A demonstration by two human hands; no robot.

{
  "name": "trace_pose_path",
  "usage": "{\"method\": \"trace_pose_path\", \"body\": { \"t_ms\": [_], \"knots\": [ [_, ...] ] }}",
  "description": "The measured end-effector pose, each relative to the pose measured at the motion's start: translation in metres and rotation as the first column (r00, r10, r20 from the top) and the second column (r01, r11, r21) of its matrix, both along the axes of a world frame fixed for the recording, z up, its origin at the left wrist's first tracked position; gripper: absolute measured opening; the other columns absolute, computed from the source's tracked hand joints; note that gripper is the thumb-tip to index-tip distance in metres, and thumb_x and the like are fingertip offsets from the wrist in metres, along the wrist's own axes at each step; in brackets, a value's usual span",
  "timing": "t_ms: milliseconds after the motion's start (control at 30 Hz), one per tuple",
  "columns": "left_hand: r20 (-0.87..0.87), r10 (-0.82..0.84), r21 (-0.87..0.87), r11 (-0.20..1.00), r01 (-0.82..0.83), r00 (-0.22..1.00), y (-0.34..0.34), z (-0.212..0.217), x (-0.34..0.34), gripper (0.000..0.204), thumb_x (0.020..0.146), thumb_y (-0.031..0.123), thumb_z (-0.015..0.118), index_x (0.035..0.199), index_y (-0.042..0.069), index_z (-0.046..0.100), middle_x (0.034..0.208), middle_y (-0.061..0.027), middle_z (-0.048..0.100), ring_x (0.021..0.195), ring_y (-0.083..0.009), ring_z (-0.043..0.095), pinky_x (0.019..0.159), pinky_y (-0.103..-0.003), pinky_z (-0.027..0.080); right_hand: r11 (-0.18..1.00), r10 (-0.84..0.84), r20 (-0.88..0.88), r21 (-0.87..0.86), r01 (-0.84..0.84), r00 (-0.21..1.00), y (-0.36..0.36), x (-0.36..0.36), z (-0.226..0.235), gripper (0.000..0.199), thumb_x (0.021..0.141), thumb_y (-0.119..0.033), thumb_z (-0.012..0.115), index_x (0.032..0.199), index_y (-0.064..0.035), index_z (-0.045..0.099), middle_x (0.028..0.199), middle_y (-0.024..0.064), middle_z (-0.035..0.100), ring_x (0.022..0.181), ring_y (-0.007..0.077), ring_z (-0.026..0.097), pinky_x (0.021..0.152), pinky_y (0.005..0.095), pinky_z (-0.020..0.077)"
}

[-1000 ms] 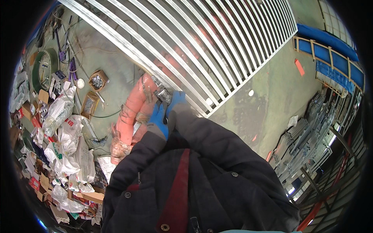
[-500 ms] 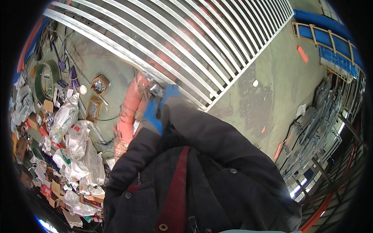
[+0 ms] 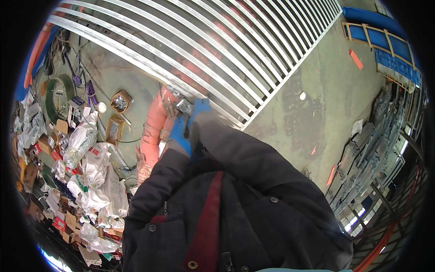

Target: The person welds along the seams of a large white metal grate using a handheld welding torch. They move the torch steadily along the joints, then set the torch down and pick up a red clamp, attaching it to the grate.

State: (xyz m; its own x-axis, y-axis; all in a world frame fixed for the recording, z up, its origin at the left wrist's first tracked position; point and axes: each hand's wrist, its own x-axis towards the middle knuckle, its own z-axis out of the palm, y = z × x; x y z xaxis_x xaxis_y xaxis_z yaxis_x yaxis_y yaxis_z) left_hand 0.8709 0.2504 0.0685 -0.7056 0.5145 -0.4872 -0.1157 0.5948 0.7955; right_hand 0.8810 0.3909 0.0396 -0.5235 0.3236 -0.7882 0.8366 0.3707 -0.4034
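Observation:
A large metal frame with many parallel silvery bars (image 3: 217,68) spans the upper part of the view. At its near edge both my gloved hands are close together. My left hand (image 3: 180,132), in a blue glove, has its fingers closed round the near end of a small silver-grey metal piece (image 3: 184,107), whose kind I cannot make out. My right hand (image 3: 200,110), also blue-gloved, lies just right of it, against the frame's edge rail (image 3: 221,116). Its fingers are partly hidden by the glove's back and the sleeve. A thick orange ribbed duct (image 3: 153,124) runs beneath the frame.
On the left lie a coil of green strap (image 3: 58,96), purple-handled tools (image 3: 92,93), a small box of metal parts (image 3: 121,101) and a heap of plastic bags and cartons (image 3: 90,167). Stacked metal profiles (image 3: 367,140) and blue-covered wooden frames (image 3: 383,38) stand at right.
The whole view has shifted slightly to the right and down. Both hands stay at the frame's near edge beside the metal piece, with hardly any change in pose.

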Motion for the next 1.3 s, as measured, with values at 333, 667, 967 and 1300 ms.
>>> {"method": "trace_pose_path", "body": {
  "t_ms": [333,667,967,1300],
  "knots": [
    [-0.073,-0.005,-0.029,1.000,0.003,0.997,-0.001,-0.004,-0.004,0.056,0.100,0.026,0.067,0.143,-0.006,0.053,0.145,-0.0277,0.055,0.132,-0.0381,0.056,0.109,-0.040,0.045,0.997,-0.064,-0.109,-0.049,0.059,0.992,0.002,-0.004,0.004,0.068,0.081,-0.031,0.080,0.136,-0.0068,0.047,0.137,0.0248,0.045,0.123,0.0483,0.059,0.098,0.0549,0.0535],
    [0.033,0.022,0.012,1.000,-0.022,0.999,0.002,-0.004,0.014,0.053,0.101,0.023,0.066,0.142,-0.007,0.052,0.142,-0.0231,0.057,0.130,-0.0322,0.058,0.107,-0.038,0.047,0.998,-0.021,-0.012,0.056,0.022,1.000,0.004,0.008,0.009,0.064,0.080,-0.032,0.080,0.130,-0.0074,0.050,0.134,0.0236,0.047,0.122,0.0480,0.060,0.096,0.0561,0.0537],
    [-0.065,-0.029,0.110,0.993,0.036,0.997,0.002,-0.010,0.007,0.049,0.100,0.021,0.067,0.139,-0.007,0.056,0.136,-0.0245,0.060,0.125,-0.0338,0.061,0.105,-0.039,0.048,0.998,-0.049,-0.048,0.032,0.051,0.998,0.008,0.009,0.014,0.070,0.077,-0.028,0.082,0.137,-0.0099,0.049,0.135,0.0231,0.047,0.123,0.0475,0.058,0.100,0.0547,0.0535],
    [-0.020,0.014,0.046,0.999,-0.013,1.000,-0.002,-0.007,0.010,0.057,0.099,0.031,0.067,0.142,-0.004,0.056,0.143,-0.0307,0.056,0.133,-0.0416,0.055,0.110,-0.042,0.045,0.997,-0.077,-0.073,-0.015,0.076,0.994,0.003,0.013,-0.001,0.054,0.084,-0.026,0.075,0.129,-0.0058,0.052,0.134,0.0251,0.048,0.124,0.0477,0.057,0.101,0.0548,0.0520]
  ]
}}
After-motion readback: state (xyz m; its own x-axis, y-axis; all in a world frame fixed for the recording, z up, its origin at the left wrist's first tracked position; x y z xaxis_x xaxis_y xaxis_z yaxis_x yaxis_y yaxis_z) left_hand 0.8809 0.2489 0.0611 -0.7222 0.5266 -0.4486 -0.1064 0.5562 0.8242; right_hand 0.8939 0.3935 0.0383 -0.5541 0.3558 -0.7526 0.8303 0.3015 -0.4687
